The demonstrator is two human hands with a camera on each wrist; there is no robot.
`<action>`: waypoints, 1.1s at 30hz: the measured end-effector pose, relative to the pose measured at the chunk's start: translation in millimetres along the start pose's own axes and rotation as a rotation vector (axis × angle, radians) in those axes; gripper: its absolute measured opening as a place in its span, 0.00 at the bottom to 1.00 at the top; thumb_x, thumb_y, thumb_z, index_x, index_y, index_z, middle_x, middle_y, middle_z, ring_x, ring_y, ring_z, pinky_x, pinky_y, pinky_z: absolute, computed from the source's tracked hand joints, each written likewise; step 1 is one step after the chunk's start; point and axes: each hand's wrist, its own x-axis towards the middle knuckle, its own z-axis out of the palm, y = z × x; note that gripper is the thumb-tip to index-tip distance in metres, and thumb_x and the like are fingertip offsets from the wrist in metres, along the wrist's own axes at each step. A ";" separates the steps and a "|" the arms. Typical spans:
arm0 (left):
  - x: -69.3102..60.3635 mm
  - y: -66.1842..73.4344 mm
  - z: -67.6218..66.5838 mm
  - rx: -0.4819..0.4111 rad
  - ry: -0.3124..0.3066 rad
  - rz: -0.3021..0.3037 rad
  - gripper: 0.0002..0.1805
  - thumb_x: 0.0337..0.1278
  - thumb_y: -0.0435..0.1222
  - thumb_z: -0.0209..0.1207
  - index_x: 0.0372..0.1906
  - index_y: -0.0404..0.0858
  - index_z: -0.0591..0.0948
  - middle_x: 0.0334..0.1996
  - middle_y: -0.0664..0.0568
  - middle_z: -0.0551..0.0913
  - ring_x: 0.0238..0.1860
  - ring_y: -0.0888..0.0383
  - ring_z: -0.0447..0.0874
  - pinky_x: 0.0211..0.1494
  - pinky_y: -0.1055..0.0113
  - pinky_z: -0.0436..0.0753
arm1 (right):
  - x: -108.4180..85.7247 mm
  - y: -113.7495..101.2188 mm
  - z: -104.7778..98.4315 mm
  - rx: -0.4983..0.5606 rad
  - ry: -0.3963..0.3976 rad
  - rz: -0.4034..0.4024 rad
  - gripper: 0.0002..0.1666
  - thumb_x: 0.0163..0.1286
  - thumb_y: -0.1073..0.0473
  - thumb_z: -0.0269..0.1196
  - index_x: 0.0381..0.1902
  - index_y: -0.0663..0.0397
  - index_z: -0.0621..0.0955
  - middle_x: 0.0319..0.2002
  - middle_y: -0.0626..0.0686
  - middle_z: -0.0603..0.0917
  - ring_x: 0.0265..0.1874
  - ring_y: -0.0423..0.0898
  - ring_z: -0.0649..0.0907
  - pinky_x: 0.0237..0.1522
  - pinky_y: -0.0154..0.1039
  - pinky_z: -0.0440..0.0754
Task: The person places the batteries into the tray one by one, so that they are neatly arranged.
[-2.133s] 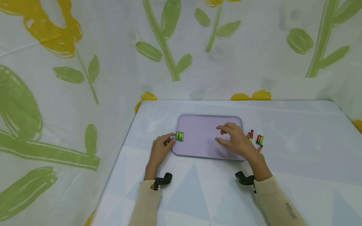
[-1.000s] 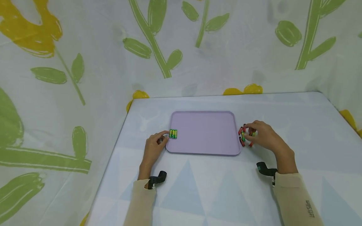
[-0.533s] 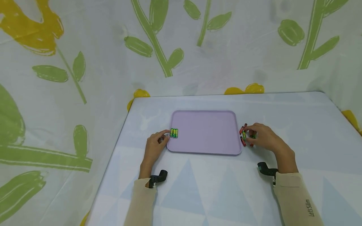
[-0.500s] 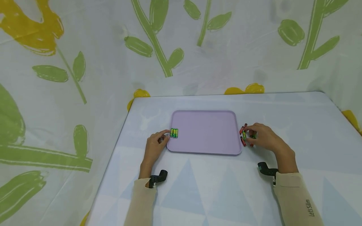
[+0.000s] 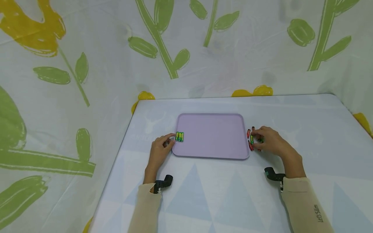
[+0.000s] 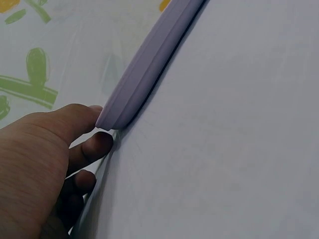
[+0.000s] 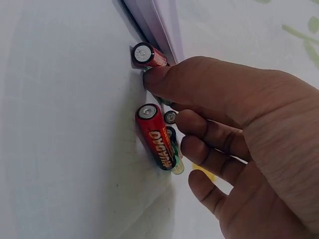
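Note:
My left hand rests at the left edge of a purple tray. In the left wrist view the thumb touches the tray's rim, and the other fingers are loosely bent. Just inside that edge, three green-yellow batteries lie side by side. At the tray's right, my right hand is among loose batteries, its thumb and index finger at the two ends of a green battery. The thumb partly hides that contact in the right wrist view. A red battery lies below the thumb there.
Red batteries lie around the right hand, one red battery close to the tray's right rim. More are partly hidden under the fingers. The table has a pale triangle pattern. A flower-print cloth hangs behind and to the left.
My right hand has moved from above the tray to the batteries on its right. Lately the green battery and a red one beside it have turned straighter. The left hand stays at the tray's edge.

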 end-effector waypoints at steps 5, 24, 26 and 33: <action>1.1 -0.4 0.0 -0.007 -0.004 -0.008 0.15 0.68 0.43 0.62 0.57 0.51 0.84 0.32 0.55 0.81 0.32 0.54 0.69 0.44 0.58 0.66 | -0.4 -2.4 -1.2 0.003 0.015 0.012 0.29 0.61 0.60 0.72 0.57 0.69 0.79 0.42 0.56 0.76 0.41 0.53 0.73 0.38 0.45 0.74; 1.6 2.0 1.7 -0.025 0.002 -0.015 0.14 0.68 0.42 0.63 0.56 0.51 0.85 0.32 0.56 0.82 0.33 0.55 0.70 0.40 0.59 0.69 | 8.9 -33.3 1.9 0.134 0.165 -0.128 0.25 0.64 0.59 0.72 0.58 0.58 0.81 0.42 0.56 0.77 0.42 0.54 0.74 0.35 0.42 0.74; 1.0 3.0 2.2 -0.027 0.002 -0.023 0.14 0.68 0.43 0.63 0.56 0.52 0.85 0.32 0.56 0.82 0.33 0.55 0.70 0.41 0.59 0.68 | 12.1 -40.5 4.2 0.145 0.166 -0.135 0.25 0.64 0.59 0.72 0.58 0.57 0.81 0.43 0.57 0.77 0.42 0.54 0.75 0.35 0.43 0.75; 0.7 7.2 5.2 -0.029 -0.004 -0.033 0.15 0.68 0.42 0.63 0.57 0.51 0.85 0.32 0.56 0.82 0.33 0.54 0.70 0.46 0.58 0.66 | 24.7 -62.8 17.9 0.167 0.164 -0.211 0.24 0.62 0.60 0.73 0.56 0.57 0.82 0.43 0.57 0.78 0.46 0.54 0.75 0.45 0.50 0.74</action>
